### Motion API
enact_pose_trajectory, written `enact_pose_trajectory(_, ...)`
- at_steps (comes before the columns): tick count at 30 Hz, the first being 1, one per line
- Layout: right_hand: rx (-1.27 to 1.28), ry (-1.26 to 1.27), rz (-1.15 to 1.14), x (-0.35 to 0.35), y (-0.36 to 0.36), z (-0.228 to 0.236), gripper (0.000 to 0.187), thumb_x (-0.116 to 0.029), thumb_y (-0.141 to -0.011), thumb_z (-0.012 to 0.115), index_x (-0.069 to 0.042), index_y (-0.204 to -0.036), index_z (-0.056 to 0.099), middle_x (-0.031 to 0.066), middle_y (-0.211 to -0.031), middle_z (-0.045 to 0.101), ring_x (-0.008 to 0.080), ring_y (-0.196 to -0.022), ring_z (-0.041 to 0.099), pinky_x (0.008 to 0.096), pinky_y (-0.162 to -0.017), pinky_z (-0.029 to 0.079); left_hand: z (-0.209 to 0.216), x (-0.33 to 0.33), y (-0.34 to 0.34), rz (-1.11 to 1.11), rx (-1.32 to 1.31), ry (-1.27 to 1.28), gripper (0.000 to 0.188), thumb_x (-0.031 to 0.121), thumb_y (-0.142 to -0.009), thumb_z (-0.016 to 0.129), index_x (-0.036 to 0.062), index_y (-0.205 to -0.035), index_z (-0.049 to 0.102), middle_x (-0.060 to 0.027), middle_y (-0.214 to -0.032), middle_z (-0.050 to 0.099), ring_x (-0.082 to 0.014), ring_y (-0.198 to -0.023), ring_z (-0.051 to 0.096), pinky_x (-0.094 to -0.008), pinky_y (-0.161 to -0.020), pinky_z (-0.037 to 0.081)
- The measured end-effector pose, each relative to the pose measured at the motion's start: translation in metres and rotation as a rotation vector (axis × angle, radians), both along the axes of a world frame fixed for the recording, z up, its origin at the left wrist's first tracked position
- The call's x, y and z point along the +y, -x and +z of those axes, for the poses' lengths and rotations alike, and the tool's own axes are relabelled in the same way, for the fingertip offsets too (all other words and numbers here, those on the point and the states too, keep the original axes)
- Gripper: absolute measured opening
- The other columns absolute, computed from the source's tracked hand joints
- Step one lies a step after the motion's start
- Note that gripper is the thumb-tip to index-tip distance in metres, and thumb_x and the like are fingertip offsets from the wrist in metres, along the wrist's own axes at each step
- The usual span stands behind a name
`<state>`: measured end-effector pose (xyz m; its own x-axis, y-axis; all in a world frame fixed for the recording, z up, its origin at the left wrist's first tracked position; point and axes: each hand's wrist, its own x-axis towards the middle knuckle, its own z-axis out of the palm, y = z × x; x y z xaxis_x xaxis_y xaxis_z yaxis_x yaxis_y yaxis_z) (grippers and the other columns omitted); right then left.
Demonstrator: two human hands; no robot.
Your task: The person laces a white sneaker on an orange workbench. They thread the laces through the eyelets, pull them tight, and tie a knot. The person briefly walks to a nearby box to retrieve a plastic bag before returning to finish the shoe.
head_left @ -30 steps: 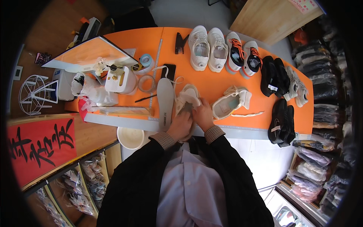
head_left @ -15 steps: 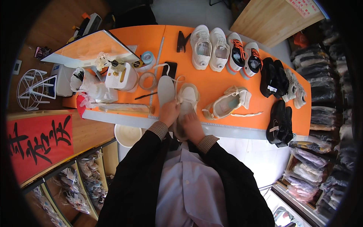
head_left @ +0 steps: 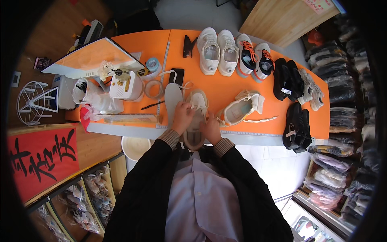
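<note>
1. Left hand grips a white sneaker, twelve o'clock from the chest.
2. Right hand is at its other side (I can't tell how tight).
3. Mate sneaker, one o'clock.
4. Red sheet, big black writing, nine o'clock.

A pale, off-white low-cut shoe is lying lengthwise between the person's left hand and right hand, its rounded toe pointing away from the body. Its heel is jutting out past the near edge of the orange table. The opening is facing up, showing a greyish-beige interior. Fingers are covering parts of both sides around the middle; whether the sole is resting on the table is being hidden from view.
</note>
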<state>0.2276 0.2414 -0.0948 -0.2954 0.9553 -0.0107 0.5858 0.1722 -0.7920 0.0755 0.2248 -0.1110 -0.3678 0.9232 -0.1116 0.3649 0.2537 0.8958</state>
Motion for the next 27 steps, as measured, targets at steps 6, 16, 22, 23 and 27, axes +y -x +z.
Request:
enact_pose_trajectory(6, -0.039, 0.057, 0.129, 0.001, -0.022, -0.010, 0.041, 0.004, -0.069, 0.050, 0.004, -0.110, 0.054, 0.0284, -0.089, 0.057, 0.0449, -0.086, 0.056, 0.0476, -0.077, 0.047, 0.018, 0.019, 0.028, 0.085, -1.045, -0.027, 0.023, 0.023, -0.093, 0.057, 0.0018, -0.104, 0.057, -0.0052, -0.108, 0.061, -0.0147, -0.105, 0.055, -0.0271, -0.088, 0.042)
enact_pose_trajectory(16, -0.395, 0.005, 0.252, -0.004, 0.000, 0.023, 0.035, 0.000, -0.070, 0.055, 0.006, -0.105, 0.053, 0.0249, -0.094, 0.059, 0.0399, -0.086, 0.060, 0.0432, -0.074, 0.050, 0.064, 0.057, 0.051, -0.212, -0.602, -0.160, 0.033, 0.011, -0.089, 0.058, 0.0060, -0.121, 0.052, -0.0048, -0.131, 0.047, -0.0163, -0.112, 0.049, -0.0293, -0.094, 0.039)
enact_pose_trajectory(22, -0.084, 0.027, -0.140, -0.029, -0.013, -0.002, 0.026, -0.002, -0.075, 0.054, -0.001, -0.100, 0.054, 0.0228, -0.104, 0.055, 0.0402, -0.091, 0.057, 0.0449, -0.077, 0.049, 0.062, 0.055, 0.040, -0.579, 0.333, 0.060, 0.033, 0.018, -0.082, 0.065, 0.0026, -0.111, 0.057, -0.0139, -0.122, 0.054, -0.0312, -0.114, 0.049, -0.0392, -0.096, 0.039)
enact_pose_trajectory(23, 0.007, -0.037, -0.156, -0.039, -0.019, 0.010, 0.029, -0.002, -0.076, 0.054, -0.002, -0.104, 0.055, 0.0214, -0.108, 0.054, 0.0397, -0.094, 0.057, 0.0443, -0.079, 0.049, 0.052, 0.046, 0.034, -0.558, 0.517, 0.093, 0.041, 0.021, -0.081, 0.066, 0.0017, -0.116, 0.055, -0.0169, -0.123, 0.053, -0.0329, -0.116, 0.047, -0.0405, -0.096, 0.039)
enact_pose_trajectory(27, 0.023, -0.257, -0.197, -0.075, -0.050, 0.029, 0.031, -0.001, -0.075, 0.056, -0.001, -0.106, 0.056, 0.0147, -0.099, 0.056, 0.0337, -0.089, 0.058, 0.0395, -0.077, 0.050, 0.055, 0.003, -0.004, -0.513, 0.692, 0.088, 0.082, 0.028, -0.077, 0.070, 0.0051, -0.142, 0.026, -0.0222, -0.126, 0.048, -0.0384, -0.119, 0.045, -0.0477, -0.094, 0.043)
